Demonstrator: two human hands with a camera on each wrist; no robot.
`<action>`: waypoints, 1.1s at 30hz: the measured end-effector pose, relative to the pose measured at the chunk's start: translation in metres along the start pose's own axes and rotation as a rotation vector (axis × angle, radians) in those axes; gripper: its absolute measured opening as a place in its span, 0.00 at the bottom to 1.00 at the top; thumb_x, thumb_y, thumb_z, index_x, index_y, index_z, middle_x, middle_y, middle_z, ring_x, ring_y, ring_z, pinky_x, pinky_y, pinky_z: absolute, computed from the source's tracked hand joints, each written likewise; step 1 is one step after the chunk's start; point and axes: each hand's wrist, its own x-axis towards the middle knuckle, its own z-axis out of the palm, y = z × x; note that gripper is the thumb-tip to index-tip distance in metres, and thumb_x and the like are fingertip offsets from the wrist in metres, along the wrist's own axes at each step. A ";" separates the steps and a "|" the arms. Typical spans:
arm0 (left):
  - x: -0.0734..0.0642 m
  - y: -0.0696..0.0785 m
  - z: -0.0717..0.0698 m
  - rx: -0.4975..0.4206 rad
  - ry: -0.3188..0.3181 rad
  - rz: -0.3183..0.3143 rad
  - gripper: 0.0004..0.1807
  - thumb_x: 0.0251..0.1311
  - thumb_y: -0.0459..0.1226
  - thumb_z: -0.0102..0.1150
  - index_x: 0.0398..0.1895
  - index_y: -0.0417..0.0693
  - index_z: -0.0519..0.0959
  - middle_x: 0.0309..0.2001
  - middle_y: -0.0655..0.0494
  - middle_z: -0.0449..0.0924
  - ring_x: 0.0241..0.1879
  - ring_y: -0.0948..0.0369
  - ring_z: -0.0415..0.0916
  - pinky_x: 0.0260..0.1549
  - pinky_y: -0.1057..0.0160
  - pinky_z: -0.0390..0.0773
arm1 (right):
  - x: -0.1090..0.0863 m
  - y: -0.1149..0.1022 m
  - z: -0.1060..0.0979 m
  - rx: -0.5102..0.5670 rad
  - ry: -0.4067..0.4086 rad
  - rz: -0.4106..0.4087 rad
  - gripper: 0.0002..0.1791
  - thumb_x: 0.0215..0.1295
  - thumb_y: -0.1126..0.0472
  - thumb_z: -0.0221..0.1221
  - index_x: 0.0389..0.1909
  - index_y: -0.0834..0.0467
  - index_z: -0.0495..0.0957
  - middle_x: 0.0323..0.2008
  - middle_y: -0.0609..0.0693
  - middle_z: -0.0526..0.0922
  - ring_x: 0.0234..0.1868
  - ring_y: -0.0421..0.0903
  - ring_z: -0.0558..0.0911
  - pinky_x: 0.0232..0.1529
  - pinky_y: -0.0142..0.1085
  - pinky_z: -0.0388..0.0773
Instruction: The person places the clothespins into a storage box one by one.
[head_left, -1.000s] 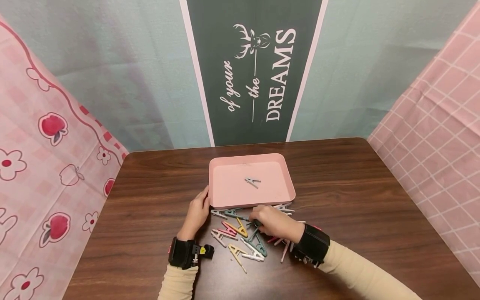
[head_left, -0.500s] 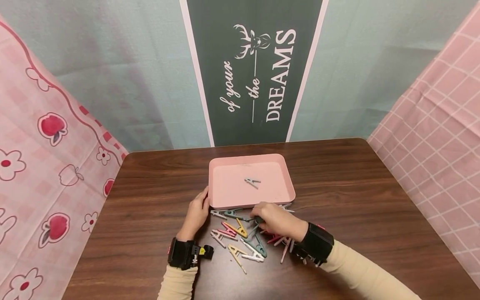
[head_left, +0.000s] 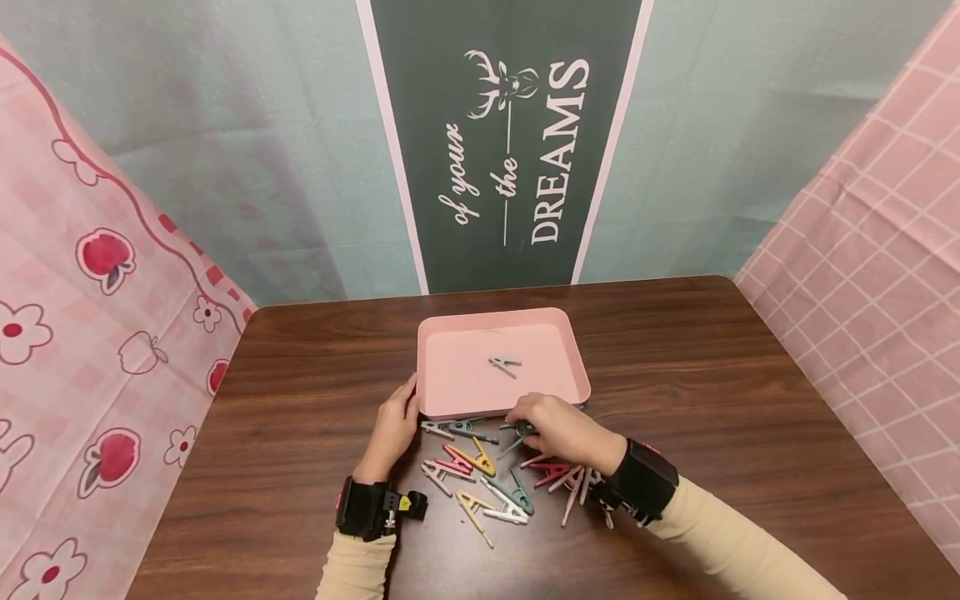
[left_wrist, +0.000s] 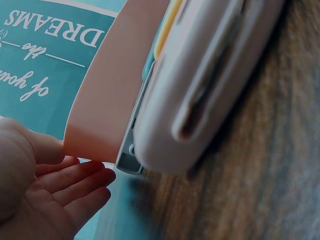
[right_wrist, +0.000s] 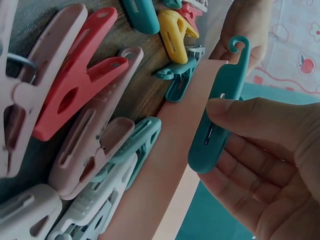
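My right hand (head_left: 566, 429) pinches a dark teal clothespin (right_wrist: 215, 120) with a hooked end, thumb on its near face. It is just over the front wall of the pink tray (head_left: 457, 342). At the tray's left side rests my left hand (head_left: 393, 425); in the left wrist view its thumb touches the tray wall and its fingers reach out loosely. One grey-blue clothespin (head_left: 498, 362) lies inside the tray. On the table before it are several more, including a yellow clothespin (head_left: 486, 463), a red clothespin (right_wrist: 75, 85) and a cream clothespin (head_left: 467, 502).
The tray stands on a dark wooden table (head_left: 675, 358), with the loose clothespins close along its front wall. White and pale pink ones, such as a pale pink clothespin (right_wrist: 95, 130), lie under the right forearm's side. Printed cloths (head_left: 300, 167) hang behind and at both sides.
My right hand has lifted the teal clothespin from the pile and moved slightly right and toward the tray. The left hand and the clothespin in the tray have stayed put.
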 end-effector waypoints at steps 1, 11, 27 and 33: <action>0.000 0.000 0.000 0.001 -0.001 -0.001 0.22 0.68 0.27 0.47 0.65 0.28 0.66 0.62 0.30 0.72 0.63 0.39 0.71 0.62 0.43 0.72 | 0.000 0.001 0.000 -0.001 0.001 0.000 0.12 0.51 0.70 0.67 0.39 0.60 0.84 0.34 0.48 0.85 0.38 0.41 0.82 0.42 0.35 0.83; 0.000 -0.001 0.001 0.000 -0.002 -0.007 0.22 0.68 0.27 0.47 0.64 0.27 0.66 0.62 0.30 0.71 0.63 0.39 0.71 0.62 0.43 0.72 | -0.001 0.006 -0.004 0.005 0.025 0.008 0.12 0.50 0.69 0.68 0.39 0.61 0.84 0.35 0.49 0.85 0.39 0.42 0.82 0.42 0.36 0.83; 0.001 0.001 0.000 0.002 0.013 0.014 0.22 0.67 0.26 0.47 0.64 0.27 0.67 0.61 0.29 0.72 0.62 0.39 0.72 0.61 0.43 0.72 | 0.001 0.022 -0.015 0.023 0.059 0.045 0.11 0.52 0.68 0.68 0.39 0.60 0.84 0.36 0.50 0.86 0.40 0.43 0.83 0.43 0.37 0.83; -0.001 0.002 -0.001 0.008 0.027 0.031 0.22 0.67 0.26 0.47 0.63 0.26 0.68 0.60 0.28 0.73 0.61 0.38 0.73 0.61 0.43 0.73 | 0.001 0.029 -0.018 0.054 0.087 0.067 0.12 0.51 0.69 0.69 0.38 0.61 0.83 0.35 0.51 0.85 0.38 0.43 0.82 0.42 0.37 0.84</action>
